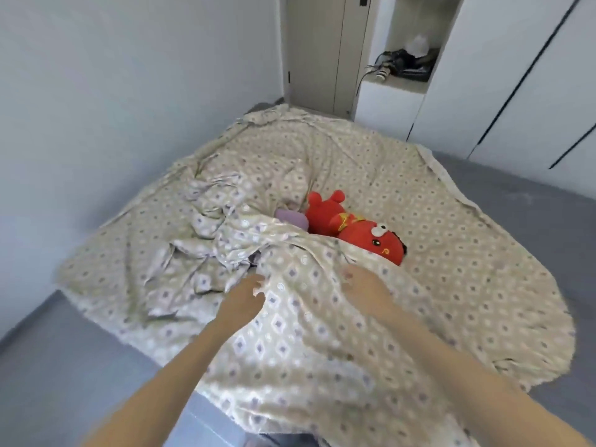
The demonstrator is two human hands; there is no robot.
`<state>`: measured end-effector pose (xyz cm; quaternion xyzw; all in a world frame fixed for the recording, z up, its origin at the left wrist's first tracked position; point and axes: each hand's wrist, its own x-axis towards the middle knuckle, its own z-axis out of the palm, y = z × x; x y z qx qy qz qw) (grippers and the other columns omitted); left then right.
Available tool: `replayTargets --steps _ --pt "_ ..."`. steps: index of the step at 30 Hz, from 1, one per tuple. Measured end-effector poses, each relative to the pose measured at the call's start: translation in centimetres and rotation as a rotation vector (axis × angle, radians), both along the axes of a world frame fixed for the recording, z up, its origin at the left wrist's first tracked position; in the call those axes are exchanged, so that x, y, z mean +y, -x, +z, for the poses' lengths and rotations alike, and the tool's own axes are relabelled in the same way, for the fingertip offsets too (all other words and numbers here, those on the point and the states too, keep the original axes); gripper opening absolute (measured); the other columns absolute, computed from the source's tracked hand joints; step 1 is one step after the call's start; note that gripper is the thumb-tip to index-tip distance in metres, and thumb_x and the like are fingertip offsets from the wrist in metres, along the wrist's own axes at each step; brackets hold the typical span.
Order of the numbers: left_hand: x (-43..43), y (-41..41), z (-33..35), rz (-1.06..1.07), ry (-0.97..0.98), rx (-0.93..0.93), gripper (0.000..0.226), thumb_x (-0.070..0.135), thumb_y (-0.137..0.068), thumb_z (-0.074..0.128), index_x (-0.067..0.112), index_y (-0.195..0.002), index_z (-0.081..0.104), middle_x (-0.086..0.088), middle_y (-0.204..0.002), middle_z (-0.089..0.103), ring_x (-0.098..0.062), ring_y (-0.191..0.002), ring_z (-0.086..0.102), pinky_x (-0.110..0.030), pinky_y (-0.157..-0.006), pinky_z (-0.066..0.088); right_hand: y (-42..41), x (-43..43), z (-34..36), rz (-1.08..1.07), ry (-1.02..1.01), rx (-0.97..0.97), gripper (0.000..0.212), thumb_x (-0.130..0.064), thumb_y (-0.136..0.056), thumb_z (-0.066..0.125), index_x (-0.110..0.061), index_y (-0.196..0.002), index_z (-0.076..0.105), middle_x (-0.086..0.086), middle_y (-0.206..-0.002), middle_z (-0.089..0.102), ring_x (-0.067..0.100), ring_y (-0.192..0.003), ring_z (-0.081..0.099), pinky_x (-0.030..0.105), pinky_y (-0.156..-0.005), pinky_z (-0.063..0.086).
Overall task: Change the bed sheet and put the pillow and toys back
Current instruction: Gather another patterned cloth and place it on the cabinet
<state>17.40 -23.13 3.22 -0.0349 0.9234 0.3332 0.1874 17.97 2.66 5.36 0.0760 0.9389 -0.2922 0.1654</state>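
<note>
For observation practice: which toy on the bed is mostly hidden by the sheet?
The lilac toy, tucked under the sheet; the red plush lies largely uncovered.

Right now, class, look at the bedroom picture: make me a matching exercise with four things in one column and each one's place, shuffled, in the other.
Things:
1 red plush toy
2 purple toy
3 grey mattress
4 dark cables

Places:
a in the cabinet niche
b mostly hidden under a fold
c bare at the near left corner
d on top of the patterned sheet, mid-bed

Pairs: 1-d, 2-b, 3-c, 4-a
</note>
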Motion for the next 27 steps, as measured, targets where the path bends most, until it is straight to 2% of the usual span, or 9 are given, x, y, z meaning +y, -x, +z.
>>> replayTargets --steps 3,6,8,10,13,17,20,24,27 --pt "-2.0 2.9 -0.4 0.032 -0.025 -0.019 0.041 0.013 -0.092 0.05 0.015 -0.133 0.05 -0.005 -0.128 0.056 -0.023 -0.113 0.056 -0.03 -0.092 0.043 3.1 -2.5 -0.3 0.009 0.008 0.031 0.035 -0.017 -0.092 0.05 -0.021 -0.126 0.056 -0.003 -0.132 0.055 0.019 -0.122 0.05 0.033 -0.102 0.039" --pt "-4.4 6.4 -1.2 0.063 -0.02 -0.003 0.036 0.018 -0.091 0.052 0.017 -0.127 0.053 -0.002 -0.124 0.059 -0.02 -0.109 0.056 -0.031 -0.091 0.044 6.7 -5.7 -1.3 0.049 0.003 0.075 0.035 -0.018 -0.093 0.051 -0.019 -0.128 0.056 -0.001 -0.134 0.055 0.018 -0.124 0.048 0.024 -0.1 0.031" --pt "-6.1 8.9 -1.9 0.064 -0.051 -0.008 0.037 0.022 -0.089 0.055 0.018 -0.126 0.053 -0.001 -0.12 0.061 -0.016 -0.102 0.056 -0.026 -0.083 0.04 9.3 -8.0 -2.0 0.035 0.006 0.091 0.039 -0.014 -0.091 0.052 -0.017 -0.13 0.055 0.003 -0.133 0.055 0.021 -0.123 0.05 0.027 -0.099 0.033" --pt "-8.1 11.6 -2.9 0.025 -0.045 -0.008 0.038 0.019 -0.09 0.054 0.018 -0.128 0.052 -0.002 -0.121 0.06 -0.017 -0.106 0.056 -0.024 -0.083 0.039 12.2 -10.7 -2.9 0.023 -0.013 0.108 0.042 -0.012 -0.088 0.052 -0.016 -0.129 0.056 0.006 -0.125 0.059 0.025 -0.116 0.055 0.032 -0.096 0.039" --pt "-11.1 16.0 -4.2 -0.031 -0.064 -0.011 0.038 0.015 -0.091 0.051 0.018 -0.129 0.051 -0.002 -0.123 0.058 -0.02 -0.104 0.057 -0.027 -0.083 0.044 16.8 -14.5 -4.9 0.094 -0.162 0.104 0.039 -0.021 -0.089 0.051 -0.016 -0.128 0.054 0.008 -0.122 0.061 0.03 -0.11 0.056 0.036 -0.09 0.041" --pt "-13.6 20.5 -6.0 -0.028 -0.1 -0.014 0.038 0.016 -0.092 0.047 0.022 -0.129 0.05 0.002 -0.118 0.058 -0.014 -0.085 0.056 -0.021 -0.06 0.043 20.7 -17.0 -8.4 0.037 -0.236 -0.008 0.062 -0.02 -0.087 0.056 -0.01 -0.143 0.03 0.017 -0.138 0.04 0.037 -0.121 0.042 0.04 -0.093 0.039" --pt "-14.6 22.9 -7.8 -0.043 -0.109 -0.02 0.037 0.017 -0.094 0.046 0.02 -0.132 0.05 0.001 -0.121 0.057 -0.011 -0.083 0.054 -0.02 -0.061 0.041 22.6 -18.1 -11.1 0.094 -0.407 -0.07 0.073 -0.018 -0.088 0.056 -0.012 -0.149 0.016 0.015 -0.144 0.032 0.036 -0.126 0.038 0.043 -0.092 0.042" --pt "-15.6 24.2 -9.2 -0.051 -0.128 -0.04 0.038 0.015 -0.095 0.048 0.019 -0.133 0.049 -0.001 -0.125 0.056 -0.01 -0.095 0.051 -0.019 -0.067 0.04 24.0 -18.8 -12.9 0.081 -0.459 -0.013 0.035 -0.016 -0.095 0.045 -0.013 -0.13 0.043 0.01 -0.126 0.053 0.03 -0.11 0.055 0.038 -0.084 0.043" --pt "-16.2 24.3 -9.3 -0.062 -0.123 -0.042 0.038 0.015 -0.096 0.047 0.017 -0.134 0.048 -0.003 -0.127 0.055 -0.015 -0.098 0.055 -0.022 -0.071 0.044 24.4 -19.4 -12.6 0.032 -0.299 0.098 0.027 -0.018 -0.098 0.043 -0.011 -0.122 0.054 0.012 -0.118 0.059 0.032 -0.105 0.057 0.034 -0.077 0.041"
